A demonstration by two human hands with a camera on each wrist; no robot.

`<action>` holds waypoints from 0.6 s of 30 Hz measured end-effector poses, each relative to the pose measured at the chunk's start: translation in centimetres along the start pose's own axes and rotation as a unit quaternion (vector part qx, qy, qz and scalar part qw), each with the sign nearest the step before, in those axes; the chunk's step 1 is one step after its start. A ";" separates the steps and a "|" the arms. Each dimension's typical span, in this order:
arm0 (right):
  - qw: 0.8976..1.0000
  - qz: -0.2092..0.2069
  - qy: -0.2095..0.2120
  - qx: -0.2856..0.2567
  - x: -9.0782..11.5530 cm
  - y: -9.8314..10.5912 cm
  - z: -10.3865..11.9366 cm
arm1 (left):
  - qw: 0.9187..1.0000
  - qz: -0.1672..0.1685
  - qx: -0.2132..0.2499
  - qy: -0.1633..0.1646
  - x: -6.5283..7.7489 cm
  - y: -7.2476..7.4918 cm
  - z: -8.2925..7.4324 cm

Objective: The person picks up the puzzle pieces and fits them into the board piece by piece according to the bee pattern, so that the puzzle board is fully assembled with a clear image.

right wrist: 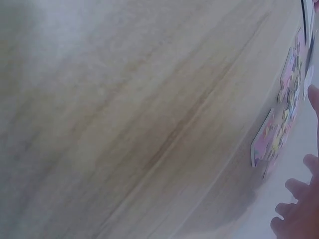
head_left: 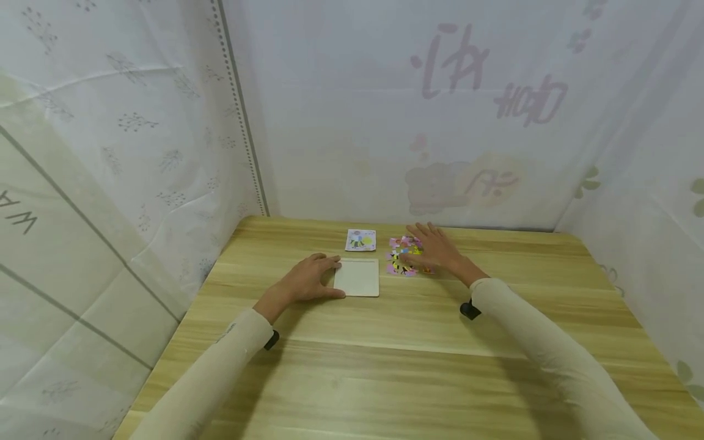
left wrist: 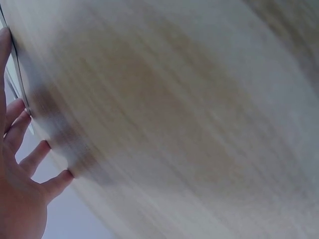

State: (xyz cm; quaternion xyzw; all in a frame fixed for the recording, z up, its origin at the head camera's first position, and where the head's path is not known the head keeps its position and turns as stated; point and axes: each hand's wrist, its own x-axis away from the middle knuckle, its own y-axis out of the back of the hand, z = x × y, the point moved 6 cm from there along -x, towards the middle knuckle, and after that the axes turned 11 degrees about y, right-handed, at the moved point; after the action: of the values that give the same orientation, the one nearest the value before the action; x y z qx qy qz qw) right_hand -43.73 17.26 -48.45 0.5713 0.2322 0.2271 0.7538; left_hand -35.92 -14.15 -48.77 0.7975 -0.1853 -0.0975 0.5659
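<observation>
Head: right hand (head_left: 438,249) splayed, seemingly above pieces (head_left: 404,250).

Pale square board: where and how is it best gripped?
Probably by its left edge, coming from the left: the pale square board lies flat, multicoloured puzzle pieces sit to its right, and the left hand spans that edge, thumb at the near corner.

Gray capital letters "W" and "A" (head_left: 21,219) stand tilted on the patterned fabric (head_left: 60,244) at left, while faint pinkish lettering (head_left: 467,61) marks the back fabric (head_left: 341,134) beyond the tabletop (head_left: 352,366), too stylized to read with certainty.
</observation>
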 end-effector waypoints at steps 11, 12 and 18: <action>0.999 -0.006 0.024 -0.039 -1.3 0.0 -0.4 | 1.000 0.004 -0.002 0.005 -0.3 -0.3 0.1; 0.999 -0.007 0.027 -0.041 -1.4 0.1 -0.4 | 1.000 0.003 -0.003 0.006 -0.3 -0.3 0.1; 0.997 -0.022 0.060 -0.052 -2.0 0.4 0.0 | 1.000 -0.003 -0.013 0.008 -0.5 -0.4 0.4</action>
State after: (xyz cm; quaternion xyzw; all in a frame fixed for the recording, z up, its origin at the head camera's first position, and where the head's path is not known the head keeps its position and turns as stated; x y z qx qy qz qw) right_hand -45.34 16.11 -47.85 0.5111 0.2771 0.2561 0.7723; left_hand -36.43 -14.21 -49.31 0.7915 -0.1775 -0.0951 0.5771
